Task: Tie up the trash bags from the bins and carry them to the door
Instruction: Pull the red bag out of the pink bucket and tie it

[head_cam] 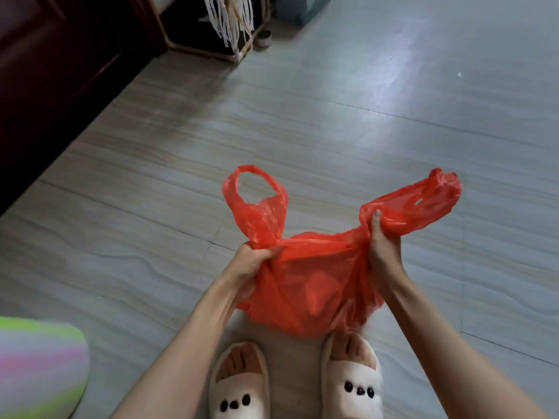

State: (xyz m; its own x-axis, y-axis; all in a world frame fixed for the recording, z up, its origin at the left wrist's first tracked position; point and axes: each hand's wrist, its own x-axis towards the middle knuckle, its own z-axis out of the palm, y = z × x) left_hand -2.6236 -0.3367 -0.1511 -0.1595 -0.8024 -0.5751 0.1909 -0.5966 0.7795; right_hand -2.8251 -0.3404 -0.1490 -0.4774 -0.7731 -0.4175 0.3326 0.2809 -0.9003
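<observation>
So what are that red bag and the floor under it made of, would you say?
The red bag looks like thin plastic film: it crinkles, gathers where the hands grip, and lets light through at the handles. The floor seems to be glazed tile with a printed grain: straight joint lines and a soft glare, though vinyl is possible.

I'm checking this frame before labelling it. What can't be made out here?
All in the head view:
- What the red bag holds: the plastic hides it.
- Left hand and right hand fingertips: buried in bunched plastic at each grip.
- Striped object: blurred, cut off by the left edge.
- Small jar beside the rack: too small.
</observation>
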